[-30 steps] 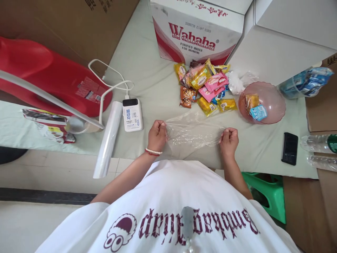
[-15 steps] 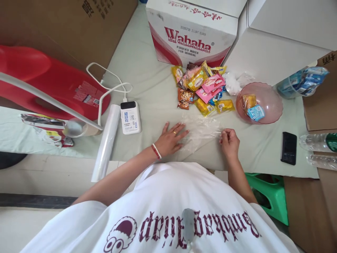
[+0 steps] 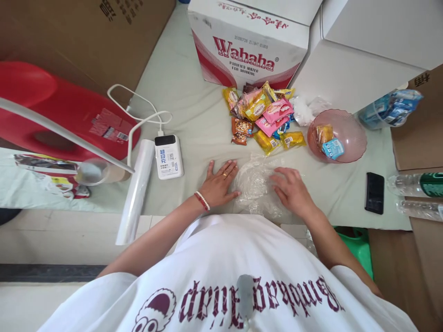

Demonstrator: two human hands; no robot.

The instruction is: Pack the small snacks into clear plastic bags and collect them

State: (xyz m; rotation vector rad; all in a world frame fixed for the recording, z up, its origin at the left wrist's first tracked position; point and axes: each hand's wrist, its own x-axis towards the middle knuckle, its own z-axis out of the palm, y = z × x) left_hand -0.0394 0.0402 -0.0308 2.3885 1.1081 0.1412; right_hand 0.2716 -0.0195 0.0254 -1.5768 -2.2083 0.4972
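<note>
I see both hands, left hand (image 3: 218, 185) and right hand (image 3: 290, 190), spread flat, pressing the clear plastic sheet (image 3: 256, 182) smooth near the snack packets (image 3: 265, 116).

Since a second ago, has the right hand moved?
Yes. The right hand has let go of the pinched edge and slid left, away from the black phone, now lying flat on the clear plastic bag.

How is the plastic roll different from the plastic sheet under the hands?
The plastic roll is wound into a neat, opaque white tube; the plastic sheet is spread out, see-through and crinkly. The roll lies untouched, left of the left hand; the sheet is pressed by both the left and the right hand. Both lie on the pale green cloth.
</note>
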